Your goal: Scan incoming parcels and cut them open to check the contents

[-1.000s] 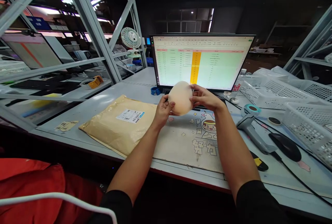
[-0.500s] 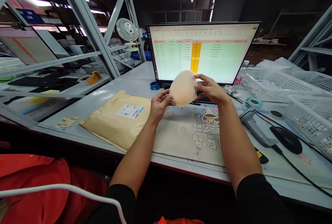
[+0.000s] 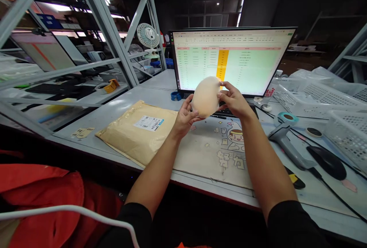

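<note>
Held up in front of the monitor is a thin, beige, rounded pad, shaped like a bra cup insert. My left hand grips its lower left edge, with the thumb in front and the fingers spread along the rim. On the opposite side, my right hand pinches the upper right edge. A padded tan mailer with a white label lies on the desk, left of my left forearm.
Behind the pad stands a monitor showing a spreadsheet, with a partly hidden keyboard below. A barcode scanner, mouse, tape roll and white baskets are at right. A printed desk mat lies under my forearms.
The view has shifted slightly, so the desk and monitor appear farther right. The pad has turned a little, and my left hand's fingers have spread more along its edge. Both hands keep hold.
</note>
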Motion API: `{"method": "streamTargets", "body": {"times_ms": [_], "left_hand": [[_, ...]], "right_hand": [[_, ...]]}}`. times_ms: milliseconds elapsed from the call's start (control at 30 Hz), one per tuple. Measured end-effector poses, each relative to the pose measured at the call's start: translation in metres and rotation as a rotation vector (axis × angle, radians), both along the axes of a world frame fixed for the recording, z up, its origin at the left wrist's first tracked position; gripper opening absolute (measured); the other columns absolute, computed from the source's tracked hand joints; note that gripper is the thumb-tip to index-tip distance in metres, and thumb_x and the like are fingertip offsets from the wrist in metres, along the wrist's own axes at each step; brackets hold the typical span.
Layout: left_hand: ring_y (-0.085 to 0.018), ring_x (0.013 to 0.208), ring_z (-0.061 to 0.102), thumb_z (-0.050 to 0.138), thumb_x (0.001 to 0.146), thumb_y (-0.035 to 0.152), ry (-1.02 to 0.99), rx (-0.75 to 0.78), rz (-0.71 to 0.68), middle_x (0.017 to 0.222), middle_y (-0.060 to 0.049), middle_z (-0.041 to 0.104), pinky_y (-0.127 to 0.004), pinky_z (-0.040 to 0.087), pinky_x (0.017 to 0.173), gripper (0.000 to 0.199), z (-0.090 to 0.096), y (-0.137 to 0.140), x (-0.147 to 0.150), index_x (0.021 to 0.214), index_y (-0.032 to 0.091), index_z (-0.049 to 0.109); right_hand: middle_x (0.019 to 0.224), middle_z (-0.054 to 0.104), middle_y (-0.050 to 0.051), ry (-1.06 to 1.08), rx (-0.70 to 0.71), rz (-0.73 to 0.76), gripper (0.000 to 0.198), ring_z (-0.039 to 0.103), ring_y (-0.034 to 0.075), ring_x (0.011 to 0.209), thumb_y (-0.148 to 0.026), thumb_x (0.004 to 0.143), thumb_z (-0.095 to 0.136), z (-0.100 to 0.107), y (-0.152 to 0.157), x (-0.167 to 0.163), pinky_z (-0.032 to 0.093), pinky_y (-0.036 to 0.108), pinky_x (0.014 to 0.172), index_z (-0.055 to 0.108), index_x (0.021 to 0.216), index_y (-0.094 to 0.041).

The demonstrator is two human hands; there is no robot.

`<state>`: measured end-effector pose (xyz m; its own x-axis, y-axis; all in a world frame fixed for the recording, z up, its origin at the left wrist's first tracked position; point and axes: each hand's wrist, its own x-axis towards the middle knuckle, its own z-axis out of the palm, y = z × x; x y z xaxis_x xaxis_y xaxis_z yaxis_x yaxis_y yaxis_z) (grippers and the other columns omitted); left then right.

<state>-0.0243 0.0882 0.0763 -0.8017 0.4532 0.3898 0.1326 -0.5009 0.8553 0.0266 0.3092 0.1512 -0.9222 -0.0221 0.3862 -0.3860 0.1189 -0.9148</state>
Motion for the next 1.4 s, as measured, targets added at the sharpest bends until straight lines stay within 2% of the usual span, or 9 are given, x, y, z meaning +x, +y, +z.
{"method": "streamTargets", "body": {"times_ms": [100,233,367,600,733,867,1000,1133,1400], "left_hand": [[-0.035,0.129,0.063,0.094,0.069,0.042,0.004,-0.006,0.063,0.164,-0.011,0.044,-0.036,0.067,0.080,0.097,-0.003,0.006,-0.003,0.154,0.033,0.048],[-0.028,0.108,0.070,0.099,0.061,0.047,-0.010,-0.003,0.174,0.161,-0.015,0.046,-0.033,0.067,0.074,0.102,-0.009,0.011,-0.011,0.149,0.027,0.049],[-0.024,0.095,0.073,0.098,0.061,0.046,-0.014,-0.028,0.152,0.152,-0.015,0.052,-0.038,0.067,0.075,0.105,-0.017,0.014,-0.012,0.151,0.027,0.047],[-0.040,0.137,0.059,0.095,0.073,0.048,0.062,-0.027,0.044,0.168,-0.020,0.038,-0.059,0.049,0.113,0.106,-0.031,0.020,-0.013,0.164,0.033,0.043],[-0.043,0.143,0.055,0.101,0.067,0.045,0.083,-0.116,-0.061,0.167,-0.020,0.040,-0.061,0.050,0.113,0.127,-0.035,0.023,-0.005,0.171,0.036,0.028],[-0.043,0.140,0.056,0.104,0.060,0.043,0.007,-0.100,0.069,0.157,-0.021,0.052,-0.059,0.052,0.111,0.120,-0.037,0.026,-0.008,0.161,0.029,0.042],[-0.037,0.125,0.065,0.105,0.056,0.041,-0.162,0.122,0.075,0.135,-0.018,0.065,-0.053,0.053,0.107,0.100,-0.026,0.020,-0.014,0.140,0.021,0.055],[-0.038,0.137,0.058,0.099,0.056,0.053,-0.235,0.324,-0.059,0.135,-0.016,0.067,-0.048,0.048,0.114,0.090,-0.002,-0.003,-0.009,0.131,0.018,0.062],[-0.037,0.120,0.066,0.086,0.057,0.086,-0.120,0.350,-0.206,0.134,-0.015,0.068,-0.046,0.056,0.099,0.108,0.022,-0.043,0.001,0.140,0.023,0.058]], "right_hand": [[0.085,0.062,-0.001,0.002,0.030,0.006,0.050,0.062,0.018,0.081,-0.048,0.083,0.079,0.000,-0.007,-0.002,0.066,0.036,0.066,0.054,0.120,-0.026],[0.095,0.069,0.003,-0.035,0.033,0.001,0.055,0.068,0.022,0.092,-0.054,0.076,0.086,-0.001,-0.006,-0.001,0.068,0.041,0.078,0.057,0.114,-0.026],[0.090,0.070,0.002,-0.074,0.101,-0.070,0.071,0.072,0.026,0.088,-0.057,0.063,0.096,-0.001,-0.002,0.002,0.070,0.042,0.069,0.059,0.116,-0.030],[0.081,0.074,0.010,-0.026,0.278,-0.229,0.059,0.072,0.030,0.061,-0.065,0.063,0.093,-0.009,-0.003,-0.006,0.061,0.042,0.047,0.069,0.111,-0.039],[0.095,0.078,0.011,0.005,0.336,-0.076,0.049,0.076,0.037,0.073,-0.069,0.072,0.085,-0.029,-0.012,-0.021,0.061,0.048,0.048,0.071,0.115,-0.048],[0.106,0.078,0.017,-0.090,0.285,0.084,0.051,0.078,0.038,0.086,-0.062,0.074,0.088,-0.037,-0.022,-0.028,0.067,0.050,0.065,0.073,0.121,-0.048],[0.114,0.079,0.016,-0.101,0.202,0.069,0.051,0.078,0.037,0.095,-0.063,0.076,0.086,-0.023,-0.024,-0.018,0.069,0.055,0.082,0.075,0.122,-0.043],[0.107,0.080,0.012,-0.017,0.104,-0.060,0.046,0.078,0.033,0.087,-0.060,0.080,0.083,-0.008,-0.024,-0.005,0.066,0.057,0.086,0.076,0.118,-0.036],[0.095,0.080,0.008,0.002,0.070,-0.066,0.058,0.075,0.022,0.078,-0.060,0.080,0.084,-0.005,-0.031,-0.006,0.064,0.037,0.069,0.070,0.121,-0.023]]}}
